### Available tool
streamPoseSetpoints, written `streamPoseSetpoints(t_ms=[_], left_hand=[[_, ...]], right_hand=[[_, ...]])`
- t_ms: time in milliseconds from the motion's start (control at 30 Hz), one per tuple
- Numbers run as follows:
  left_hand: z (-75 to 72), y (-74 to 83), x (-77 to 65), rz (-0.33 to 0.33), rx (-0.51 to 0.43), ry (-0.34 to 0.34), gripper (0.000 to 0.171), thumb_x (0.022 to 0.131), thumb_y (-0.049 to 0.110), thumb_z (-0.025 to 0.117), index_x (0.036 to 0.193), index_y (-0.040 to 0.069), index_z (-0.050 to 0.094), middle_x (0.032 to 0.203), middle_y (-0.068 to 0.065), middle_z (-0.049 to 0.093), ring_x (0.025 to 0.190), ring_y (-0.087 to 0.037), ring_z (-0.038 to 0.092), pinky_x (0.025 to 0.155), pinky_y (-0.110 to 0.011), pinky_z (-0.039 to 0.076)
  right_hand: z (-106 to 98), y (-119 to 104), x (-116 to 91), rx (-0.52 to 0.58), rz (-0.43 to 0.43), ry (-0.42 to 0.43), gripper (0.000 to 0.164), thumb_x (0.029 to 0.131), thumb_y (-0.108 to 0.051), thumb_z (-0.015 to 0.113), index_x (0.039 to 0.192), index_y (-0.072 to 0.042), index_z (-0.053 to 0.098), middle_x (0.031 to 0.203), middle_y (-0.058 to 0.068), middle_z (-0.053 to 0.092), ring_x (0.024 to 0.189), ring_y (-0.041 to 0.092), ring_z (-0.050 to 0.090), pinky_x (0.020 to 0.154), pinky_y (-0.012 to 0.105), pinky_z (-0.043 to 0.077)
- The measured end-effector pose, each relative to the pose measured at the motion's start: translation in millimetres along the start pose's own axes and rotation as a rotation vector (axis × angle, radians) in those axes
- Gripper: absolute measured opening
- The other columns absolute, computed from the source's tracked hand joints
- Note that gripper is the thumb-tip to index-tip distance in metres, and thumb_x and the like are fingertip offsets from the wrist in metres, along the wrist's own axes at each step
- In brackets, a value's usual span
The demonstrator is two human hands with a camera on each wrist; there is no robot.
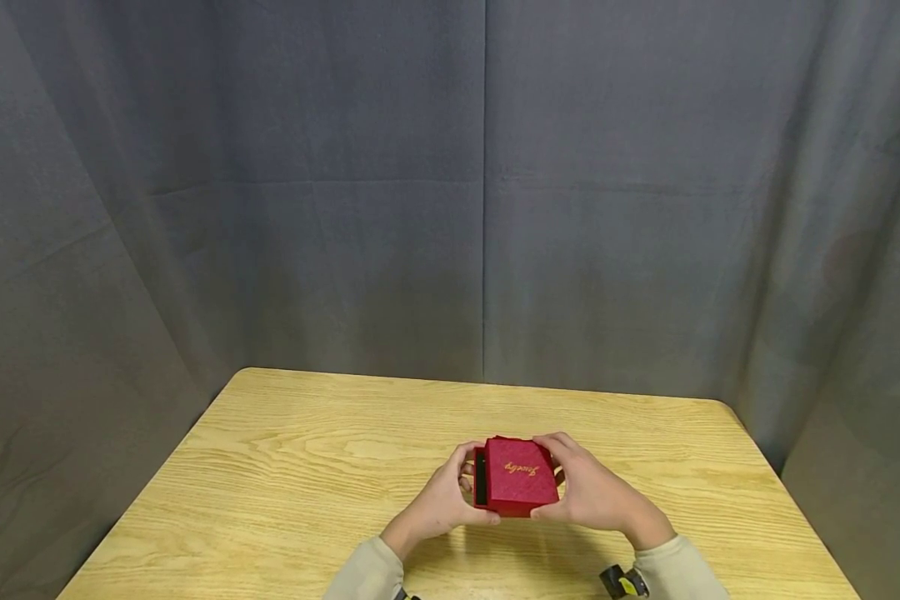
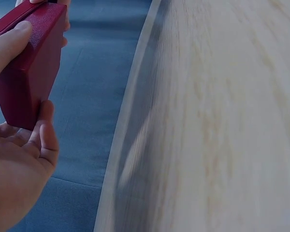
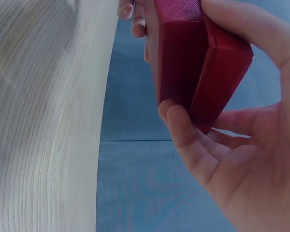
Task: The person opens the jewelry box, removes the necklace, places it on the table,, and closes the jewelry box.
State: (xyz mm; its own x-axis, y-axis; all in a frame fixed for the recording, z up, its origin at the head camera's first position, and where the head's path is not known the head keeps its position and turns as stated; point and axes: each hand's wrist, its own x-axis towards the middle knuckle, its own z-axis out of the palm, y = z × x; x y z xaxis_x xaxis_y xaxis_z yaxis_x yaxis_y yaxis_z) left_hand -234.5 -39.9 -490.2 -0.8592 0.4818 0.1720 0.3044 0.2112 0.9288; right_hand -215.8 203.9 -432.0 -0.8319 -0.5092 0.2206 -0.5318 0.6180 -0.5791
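Note:
A red jewelry box (image 1: 515,501) is held above the table between both hands in the head view. Its lid (image 1: 521,468), with gold lettering that reads "Jewelry", sits askew and shifted to the right. A black strip of the interior (image 1: 481,477) shows at the left side. The left hand (image 1: 446,493) grips the box base (image 2: 42,67) at its left, thumb along the near side. On the other side the right hand (image 1: 595,490) grips the lid, its thumb at the near corner. In the right wrist view, the lid (image 3: 223,72) stands off the base (image 3: 181,53) at an angle.
A light wood-grain table (image 1: 307,467) lies under the hands, its far corners rounded. Grey curtains (image 1: 360,208) hang behind it and along both sides. A dark strap with a yellow mark (image 1: 626,582) is at the right wrist.

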Motion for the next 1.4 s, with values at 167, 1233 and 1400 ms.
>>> streamPoseSetpoints(t_ms=[167, 1233, 1400], left_hand=[[0.3, -0.4, -0.2, -0.001, 0.007, 0.000, 0.090, 0.066, 0.021, 0.088, 0.140, 0.016, 0.036, 0.111, 0.002, 0.053, 0.091, -0.019, 0.050, 0.077, -0.032, 0.045], [-1.7, -2.8, -2.2, -0.064, 0.032, -0.009, 0.097, 0.066, 0.022, 0.088, 0.144, 0.005, 0.031, 0.121, 0.000, 0.048, 0.099, -0.020, 0.048, 0.083, -0.037, 0.044], [-2.0, -2.4, -2.6, -0.074, 0.024, -0.010, 0.099, 0.066, 0.022, 0.088, 0.144, 0.004, 0.029, 0.121, -0.001, 0.048, 0.100, -0.021, 0.048, 0.084, -0.038, 0.044]], right_hand=[[-0.3, 0.5, -0.8, -0.006, 0.002, 0.001, 0.085, 0.066, -0.035, 0.085, 0.132, 0.001, 0.045, 0.116, -0.001, 0.049, 0.094, 0.012, 0.053, 0.075, 0.029, 0.051], [-6.4, 6.8, -10.4, -0.028, 0.063, -0.042, 0.086, 0.062, -0.024, 0.088, 0.131, 0.003, 0.043, 0.115, 0.004, 0.050, 0.093, 0.015, 0.052, 0.074, 0.028, 0.051], [-6.7, 7.9, -11.0, -0.047, 0.059, -0.044, 0.090, 0.063, -0.024, 0.087, 0.133, 0.006, 0.041, 0.116, 0.005, 0.049, 0.093, 0.015, 0.052, 0.074, 0.028, 0.051]])
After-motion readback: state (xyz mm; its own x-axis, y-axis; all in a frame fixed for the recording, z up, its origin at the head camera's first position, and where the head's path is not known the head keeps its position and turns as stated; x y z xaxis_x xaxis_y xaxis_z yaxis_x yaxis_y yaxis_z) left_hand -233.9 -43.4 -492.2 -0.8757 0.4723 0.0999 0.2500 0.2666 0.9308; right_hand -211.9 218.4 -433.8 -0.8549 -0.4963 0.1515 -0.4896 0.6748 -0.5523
